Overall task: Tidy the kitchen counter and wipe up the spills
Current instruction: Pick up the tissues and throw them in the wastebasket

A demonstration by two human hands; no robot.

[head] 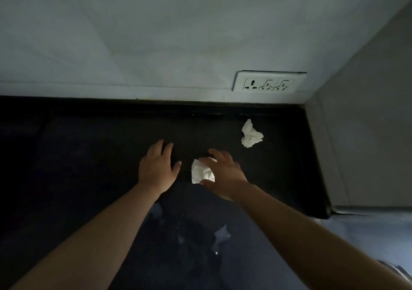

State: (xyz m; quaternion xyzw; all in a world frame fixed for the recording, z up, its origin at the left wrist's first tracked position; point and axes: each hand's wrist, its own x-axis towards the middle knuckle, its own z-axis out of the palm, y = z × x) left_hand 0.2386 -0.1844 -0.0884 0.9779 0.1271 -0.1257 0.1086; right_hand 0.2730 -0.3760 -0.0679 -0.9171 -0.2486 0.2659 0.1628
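Note:
A dark kitchen counter runs along a pale wall. My left hand lies flat on it, palm down, fingers spread and holding nothing. My right hand is beside it to the right, thumb and fingers closed around a crumpled white tissue that rests on the counter. A second crumpled white tissue lies farther back and to the right, near the wall corner, apart from both hands. Wet patches of spilled liquid glisten on the counter between my forearms, closer to me.
A white socket panel is set in the back wall just above the counter. A grey side wall closes off the counter on the right. A lighter surface lies beyond the counter's right end.

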